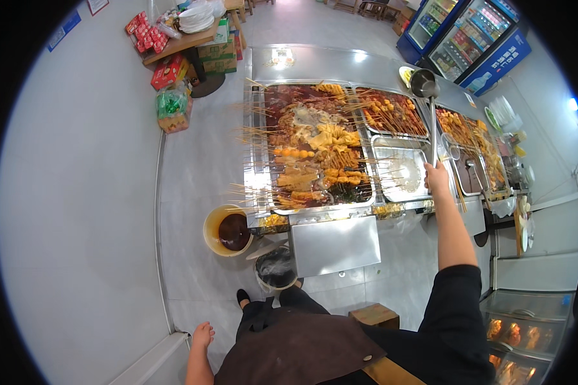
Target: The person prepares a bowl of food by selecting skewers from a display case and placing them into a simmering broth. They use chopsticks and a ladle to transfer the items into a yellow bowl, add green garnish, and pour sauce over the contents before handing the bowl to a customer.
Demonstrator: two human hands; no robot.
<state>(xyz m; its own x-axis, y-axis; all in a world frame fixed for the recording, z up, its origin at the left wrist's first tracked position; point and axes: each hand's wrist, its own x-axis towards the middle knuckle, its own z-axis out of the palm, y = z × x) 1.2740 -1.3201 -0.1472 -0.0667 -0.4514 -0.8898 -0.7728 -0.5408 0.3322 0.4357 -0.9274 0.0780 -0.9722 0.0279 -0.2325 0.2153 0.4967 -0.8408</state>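
My right hand [436,177] grips the long metal handle of a ladle [424,83]. The ladle's bowl is raised over the far side of the steel counter. Under my forearm and to its left is a steel pan [387,187] with shallow pale contents and skewer ends across its left rim. Left of it, a large tray [372,201] holds skewered food in dark red broth, including yellow folded sheets [334,137] and orange balls [294,153]. My left hand [203,333] hangs low beside my apron [298,344], fingers loosely curled around nothing.
A yellowish bucket of dark liquid [212,240] and a black-lined bin [275,272] stand on the floor before the counter. A steel panel [337,245] juts toward me. Behind my legs sits a cardboard box [375,315]; a glass-fronted food cabinet [525,313] is at right.
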